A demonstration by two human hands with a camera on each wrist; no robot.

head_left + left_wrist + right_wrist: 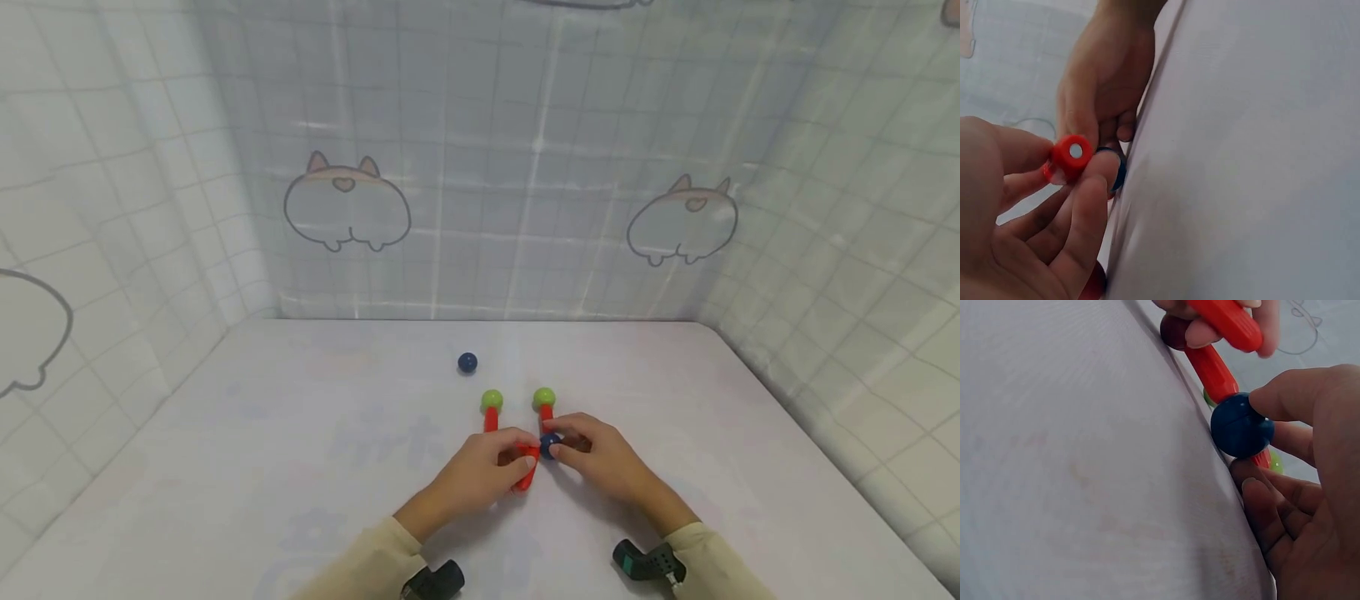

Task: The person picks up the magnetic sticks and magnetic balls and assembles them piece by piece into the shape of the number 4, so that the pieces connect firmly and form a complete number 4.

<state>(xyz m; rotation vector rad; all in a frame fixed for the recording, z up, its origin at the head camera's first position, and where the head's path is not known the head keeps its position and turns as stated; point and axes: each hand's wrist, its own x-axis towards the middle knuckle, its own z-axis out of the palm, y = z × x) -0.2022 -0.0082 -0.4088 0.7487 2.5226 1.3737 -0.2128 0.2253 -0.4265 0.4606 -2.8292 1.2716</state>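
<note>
My left hand [476, 473] pinches a red rod [528, 477] between thumb and fingers. The rod's end shows a round silvery tip in the left wrist view. My right hand [603, 458] grips a dark blue ball [1241, 427] with thumb and fingertips, low over the table. Another red rod [1211, 372] meets this ball in the right wrist view, and a dark reddish ball [1174, 332] sits toward its other end. Beyond the hands, two red rods [491, 419] point away from me, each with a green ball [492, 400] at its far end. Fingers partly hide these joints.
A loose dark blue ball [467, 362] lies on the white table [300, 433], farther back than the green balls. Grid-patterned curtains [480, 167] with cartoon animal outlines surround the table at the back and both sides.
</note>
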